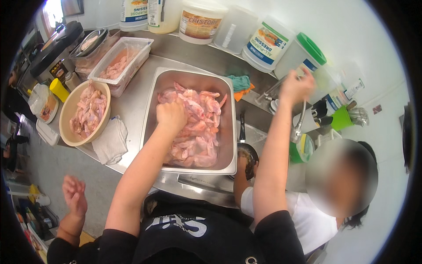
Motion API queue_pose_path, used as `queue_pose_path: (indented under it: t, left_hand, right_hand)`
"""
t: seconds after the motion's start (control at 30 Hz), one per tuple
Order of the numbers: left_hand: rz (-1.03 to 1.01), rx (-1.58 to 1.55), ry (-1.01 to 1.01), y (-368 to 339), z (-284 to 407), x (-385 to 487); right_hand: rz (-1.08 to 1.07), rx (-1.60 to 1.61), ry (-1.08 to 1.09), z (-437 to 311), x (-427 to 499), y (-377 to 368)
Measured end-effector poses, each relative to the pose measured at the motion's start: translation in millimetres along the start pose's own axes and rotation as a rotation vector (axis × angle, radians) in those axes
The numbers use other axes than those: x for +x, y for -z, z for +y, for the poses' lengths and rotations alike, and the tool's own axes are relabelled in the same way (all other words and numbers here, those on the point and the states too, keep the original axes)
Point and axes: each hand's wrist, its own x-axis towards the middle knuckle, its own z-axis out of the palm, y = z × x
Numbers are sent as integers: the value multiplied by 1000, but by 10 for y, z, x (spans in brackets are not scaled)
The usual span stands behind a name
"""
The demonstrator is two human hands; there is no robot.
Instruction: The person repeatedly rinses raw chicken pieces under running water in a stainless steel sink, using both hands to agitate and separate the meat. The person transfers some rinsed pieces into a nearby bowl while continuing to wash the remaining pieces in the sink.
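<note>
My left hand (171,114) reaches down into a deep stainless steel pan (150,109) and touches raw chicken wings (201,115) piled inside. Its fingertips are hidden, so whether they grip a piece cannot be told. Raised beyond the sink, my right hand (297,85) is at the faucet (270,89), fingers bent and blurred; whether it holds any part of the tap is unclear. The faucet's spray hose and head (298,132) hang below that hand. To the left of the pan stands a beige bowl (64,114) holding more raw wings (89,112).
A co-worker in a white shirt (310,221) handles a black frying pan (249,155) at the sink. Another person's hand (74,194) is at lower left. A white cloth (110,140) and a plastic tub of raw meat (141,54) lie left. Plastic buckets (201,23) line the shelf.
</note>
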Motion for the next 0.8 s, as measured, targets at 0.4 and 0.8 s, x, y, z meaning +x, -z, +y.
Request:
queue_pose_path:
  t: [0.4, 0.8]
  left_hand:
    - [-68, -18, -39, 64, 33, 63]
    - [6, -105, -41, 59, -54, 44]
  right_hand:
    - [-1024, 800, -899, 158, 9, 221]
    - [-557, 466, -1210, 1496, -419, -731]
